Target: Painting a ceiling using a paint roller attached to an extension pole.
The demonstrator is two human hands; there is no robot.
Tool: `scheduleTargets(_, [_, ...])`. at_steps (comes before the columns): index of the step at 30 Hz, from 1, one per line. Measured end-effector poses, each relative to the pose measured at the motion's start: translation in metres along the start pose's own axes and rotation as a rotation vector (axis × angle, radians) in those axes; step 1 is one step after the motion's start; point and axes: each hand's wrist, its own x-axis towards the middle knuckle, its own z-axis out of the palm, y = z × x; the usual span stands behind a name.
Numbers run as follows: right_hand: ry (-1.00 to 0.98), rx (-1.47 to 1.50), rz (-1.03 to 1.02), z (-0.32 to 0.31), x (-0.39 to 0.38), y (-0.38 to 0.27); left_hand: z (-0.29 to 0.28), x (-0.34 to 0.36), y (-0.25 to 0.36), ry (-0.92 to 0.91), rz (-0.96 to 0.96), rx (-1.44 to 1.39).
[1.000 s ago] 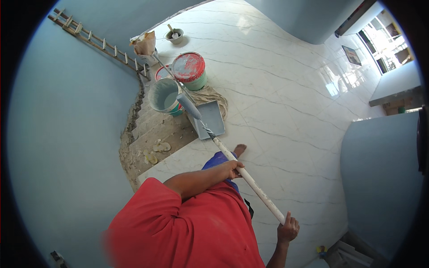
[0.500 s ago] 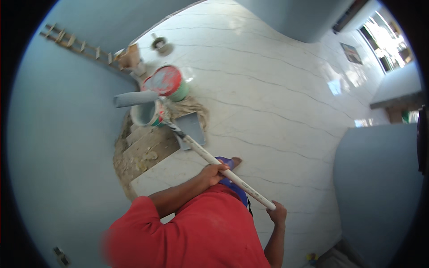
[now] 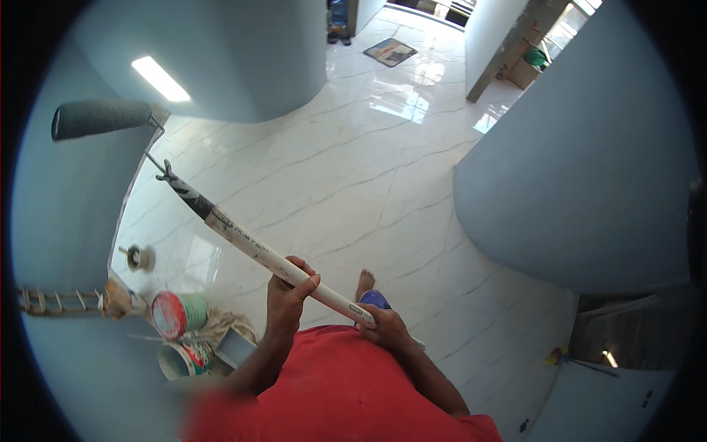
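Observation:
A paint roller on a long white pole [image 3: 250, 245] slants from my body up to the upper left. Its grey roller sleeve [image 3: 103, 119] is in the air, coated bluish grey, with a thin metal frame joined to the pole's dark, paint-smeared end. Partway along the pole, my left hand [image 3: 289, 291] is closed round it. Nearer its lower end, my right hand [image 3: 387, 328] grips it close to my red shirt. The sleeve appears in front of the blue wall [image 3: 88, 173] at the left; whether it touches that wall I cannot tell.
At the lower left stand a red-lidded bucket [image 3: 169, 317] and an open bucket [image 3: 177, 361], beside a crumpled cloth [image 3: 228, 324] and a grey tray [image 3: 236, 348]. A wooden ladder [image 3: 59, 302] is beyond them. A curved blue wall [image 3: 560, 184] rises at right; a mat [image 3: 390, 52] lies far off.
My view has swung to the right, so the buckets now sit lower left. The roller has moved from over the buckets to the upper left. Both hands still hold the pole, now closer together.

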Motion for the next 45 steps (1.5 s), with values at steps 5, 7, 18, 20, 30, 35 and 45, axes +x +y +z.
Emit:
scheduleTargets(5, [0.335, 0.041, -0.197, -0.066, 0.068, -0.004, 0.082, 0.111, 0.059, -0.236, 0.092, 0.047])
scheduleTargets(7, [0.358, 0.22, -0.056, -0.117, 0.095, -0.01, 0.116, 0.148, 0.079, -0.312, 0.161, 0.111])
scheduleTargets(18, [0.74, 0.364, 0.193, -0.256, 0.251, 0.052, 0.263, 0.378, 0.252, -1.192, 0.584, -0.422])
scheduleTargets(20, [0.847, 0.365, 0.22, -0.277, 0.284, 0.04, 0.303, 0.431, 0.278, -1.406, 0.457, -0.411])
scheduleTargets(30, [1.034, 1.055, 0.454, -0.328, 0.391, 0.184, 0.46, 0.631, 0.3, -1.679, 0.311, -0.497])
scheduleTargets(35, [1.185, 1.072, 0.418, -0.446, 0.475, 0.177, 0.547, 0.711, 0.297, -1.725, 0.341, -0.388])
scheduleTargets(45, [1.771, 0.231, 0.546, -0.635, 0.593, 0.182, 0.799, 0.824, 0.174, -1.523, 0.368, 0.259])
